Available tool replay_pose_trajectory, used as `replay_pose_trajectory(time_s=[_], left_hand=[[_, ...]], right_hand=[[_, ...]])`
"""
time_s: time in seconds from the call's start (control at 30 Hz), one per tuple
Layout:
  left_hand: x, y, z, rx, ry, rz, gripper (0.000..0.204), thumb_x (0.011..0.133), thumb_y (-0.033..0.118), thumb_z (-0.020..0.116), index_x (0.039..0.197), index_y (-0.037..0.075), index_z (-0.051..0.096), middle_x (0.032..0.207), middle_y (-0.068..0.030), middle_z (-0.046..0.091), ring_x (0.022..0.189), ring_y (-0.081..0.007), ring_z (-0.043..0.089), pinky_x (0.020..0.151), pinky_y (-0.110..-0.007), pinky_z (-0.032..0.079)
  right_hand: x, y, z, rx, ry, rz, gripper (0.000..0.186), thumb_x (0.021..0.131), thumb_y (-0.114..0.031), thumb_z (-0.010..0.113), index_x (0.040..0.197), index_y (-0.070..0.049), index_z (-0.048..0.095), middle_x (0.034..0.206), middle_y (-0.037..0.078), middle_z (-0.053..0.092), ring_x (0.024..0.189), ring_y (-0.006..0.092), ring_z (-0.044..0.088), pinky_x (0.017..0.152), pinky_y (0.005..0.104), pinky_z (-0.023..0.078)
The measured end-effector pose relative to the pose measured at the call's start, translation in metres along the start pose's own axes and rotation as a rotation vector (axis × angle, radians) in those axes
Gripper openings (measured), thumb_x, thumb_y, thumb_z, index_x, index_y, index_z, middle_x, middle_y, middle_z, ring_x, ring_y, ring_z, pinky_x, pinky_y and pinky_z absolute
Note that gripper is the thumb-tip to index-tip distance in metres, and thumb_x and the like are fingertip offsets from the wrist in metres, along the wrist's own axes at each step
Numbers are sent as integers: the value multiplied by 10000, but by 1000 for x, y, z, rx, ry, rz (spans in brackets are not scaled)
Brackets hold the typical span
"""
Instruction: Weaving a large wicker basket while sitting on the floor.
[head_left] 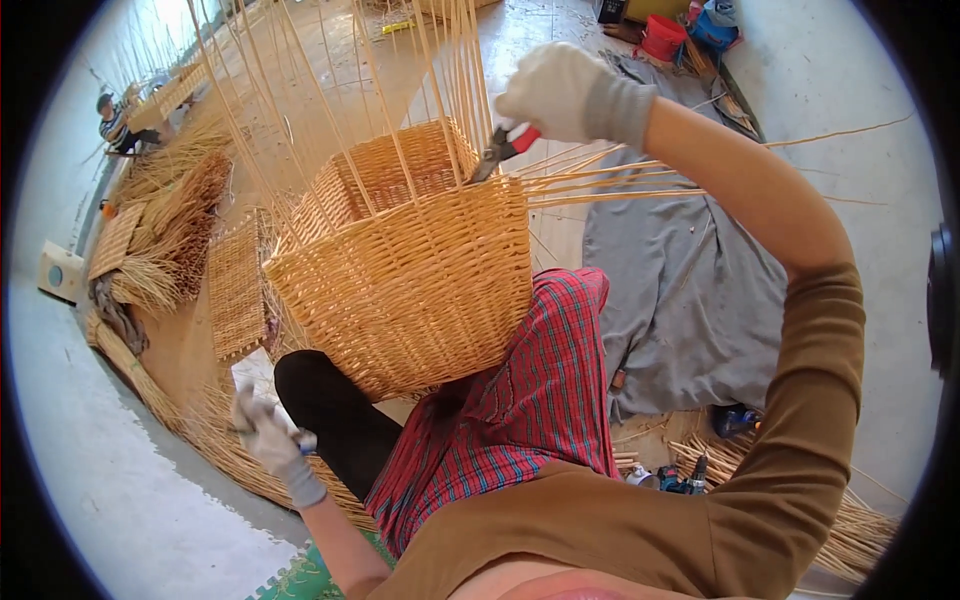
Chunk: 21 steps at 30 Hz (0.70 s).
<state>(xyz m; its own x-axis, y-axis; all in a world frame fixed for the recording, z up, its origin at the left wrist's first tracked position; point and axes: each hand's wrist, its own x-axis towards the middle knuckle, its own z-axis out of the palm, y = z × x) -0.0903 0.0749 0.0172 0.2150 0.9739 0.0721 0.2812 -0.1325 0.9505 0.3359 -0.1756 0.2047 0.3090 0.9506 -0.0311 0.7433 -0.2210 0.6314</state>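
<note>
A square wicker basket point(410, 290) rests tilted across my lap, with tall uncut stakes point(375, 85) rising from its rim and more canes point(630, 188) sticking out to the right. In my gloved right hand point(570, 95) is a pair of pruning shears point(505, 150) with red handles. Their blades reach the basket's upper rim near its right corner, by the foot of a stake. Away from the basket, my gloved left hand point(268, 432) hangs beside my left knee with fingers apart; I see nothing held in it. A checked red cloth point(540, 370) covers my right leg, under the basket.
Bundles of loose wicker point(165, 240) and a woven panel point(237, 290) lie on the floor at left. Farther back sits another person point(120, 125). A grey cloth point(690, 290) spreads to my right. Near my right hip is a cordless drill point(688, 478); a red bucket point(662, 38) stands far right.
</note>
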Motion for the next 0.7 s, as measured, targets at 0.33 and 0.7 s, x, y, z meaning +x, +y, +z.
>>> replay_pose_trajectory(time_s=[0.33,0.7], left_hand=[[-57,131,237,-290,-767,400,297,1025,60,535,1300,136,615,1339,-90,547,645,-96,639,429,-225,493],[-65,139,260,-169,-761,204,147,999,81,614,1089,100,729,985,-43,622,604,-142,636,494,-290,528]], right_hand=[[-44,31,-16,-78,282,-31,240,753,-179,708,990,-191,742,880,14,674,953,205,652,844,371,496],[-50,23,-5,-66,39,35,149,811,-157,666,926,-186,756,810,42,702,841,255,714,702,382,563]])
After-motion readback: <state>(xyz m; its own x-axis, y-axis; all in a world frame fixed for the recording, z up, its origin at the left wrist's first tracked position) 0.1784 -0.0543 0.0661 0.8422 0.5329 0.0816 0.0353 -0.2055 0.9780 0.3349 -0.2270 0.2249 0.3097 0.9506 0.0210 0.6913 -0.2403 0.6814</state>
